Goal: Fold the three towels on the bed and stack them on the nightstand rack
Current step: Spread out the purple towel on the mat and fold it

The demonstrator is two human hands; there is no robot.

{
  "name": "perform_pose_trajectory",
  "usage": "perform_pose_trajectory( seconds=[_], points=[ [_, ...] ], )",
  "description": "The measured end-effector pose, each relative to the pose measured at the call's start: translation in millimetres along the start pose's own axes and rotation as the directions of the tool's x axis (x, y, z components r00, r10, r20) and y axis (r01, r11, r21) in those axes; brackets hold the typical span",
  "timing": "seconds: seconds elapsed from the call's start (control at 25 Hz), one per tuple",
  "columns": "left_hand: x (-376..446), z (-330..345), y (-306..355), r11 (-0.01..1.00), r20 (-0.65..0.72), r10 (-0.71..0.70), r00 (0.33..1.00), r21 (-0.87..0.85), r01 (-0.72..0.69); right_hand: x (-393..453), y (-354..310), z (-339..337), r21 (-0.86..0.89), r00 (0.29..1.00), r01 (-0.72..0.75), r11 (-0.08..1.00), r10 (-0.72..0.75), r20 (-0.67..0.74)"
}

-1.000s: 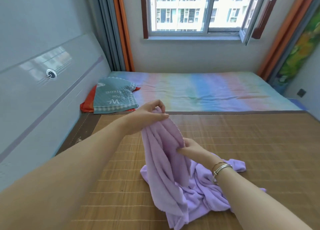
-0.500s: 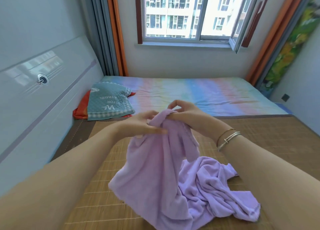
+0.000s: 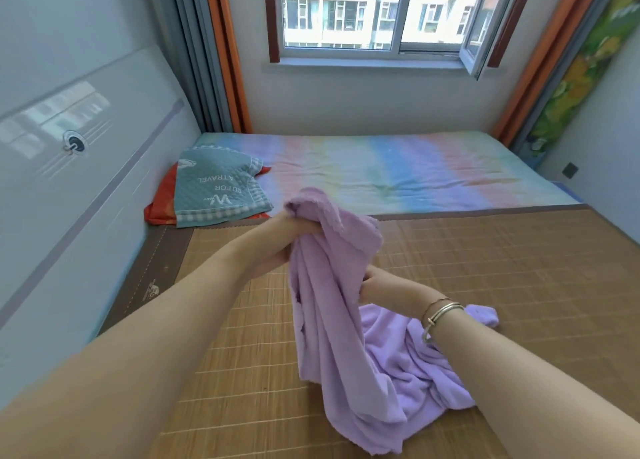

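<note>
A lilac towel [image 3: 332, 320] hangs bunched above the bamboo mat [image 3: 502, 285] on the bed. My left hand [image 3: 287, 240] grips its top corner and holds it up. Lower down, my right hand [image 3: 377, 285], with bangles on the wrist, pinches the towel's right edge. More lilac cloth [image 3: 408, 365] lies crumpled on the mat under my right forearm; I cannot tell whether it is the same towel or another. No nightstand rack is in view.
A teal pillow [image 3: 214, 188] on a red one lies at the bed's left head end. The white headboard [image 3: 86, 181] runs along the left. A pastel striped sheet [image 3: 398, 171] covers the far half of the bed, under the window.
My right hand has let go of the top corner and slid down the towel's edge. My left hand keeps the corner and holds it higher. The towel hangs narrower.
</note>
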State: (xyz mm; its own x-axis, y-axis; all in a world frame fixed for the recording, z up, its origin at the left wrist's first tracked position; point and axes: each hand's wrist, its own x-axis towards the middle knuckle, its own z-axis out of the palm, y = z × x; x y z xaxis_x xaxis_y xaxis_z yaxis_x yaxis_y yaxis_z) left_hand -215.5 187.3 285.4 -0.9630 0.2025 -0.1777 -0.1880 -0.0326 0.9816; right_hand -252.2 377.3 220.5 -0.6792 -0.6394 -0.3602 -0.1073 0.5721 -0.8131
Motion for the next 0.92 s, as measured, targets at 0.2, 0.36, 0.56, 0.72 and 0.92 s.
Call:
perform_pose_trajectory(
  seconds=[0.2,0.36,0.56,0.72,0.92],
  points=[
    [-9.2,-43.0,-16.2,0.973,-0.222,-0.046,0.974,-0.230,-0.006,8.7,5.7,-16.9,0.047,1.000,0.024,0.999,-0.025,0.007],
    [-11.7,-59.7,-34.7,0.988,-0.263,-0.077,0.962,-0.153,0.037,1.3,-3.7,-38.6,-0.042,0.977,0.108,0.993,-0.114,-0.179],
    [2.6,-26.6,-17.2,0.839,-0.085,0.013,0.996,0.543,0.036,-2.8,-32.4,-48.6,-0.188,0.960,0.144,0.972,-0.183,-0.210],
    [22.8,8.1,-23.8,0.826,0.157,0.011,0.988,0.555,-0.097,-4.4,-47.6,-51.3,-0.256,0.956,0.151,0.955,-0.207,-0.209],
    [24.2,10.6,-7.4,0.854,0.022,0.120,0.993,0.507,-0.114,-18.7,-26.6,-65.9,-0.215,0.997,0.012,0.977,0.006,0.082]
  ],
)
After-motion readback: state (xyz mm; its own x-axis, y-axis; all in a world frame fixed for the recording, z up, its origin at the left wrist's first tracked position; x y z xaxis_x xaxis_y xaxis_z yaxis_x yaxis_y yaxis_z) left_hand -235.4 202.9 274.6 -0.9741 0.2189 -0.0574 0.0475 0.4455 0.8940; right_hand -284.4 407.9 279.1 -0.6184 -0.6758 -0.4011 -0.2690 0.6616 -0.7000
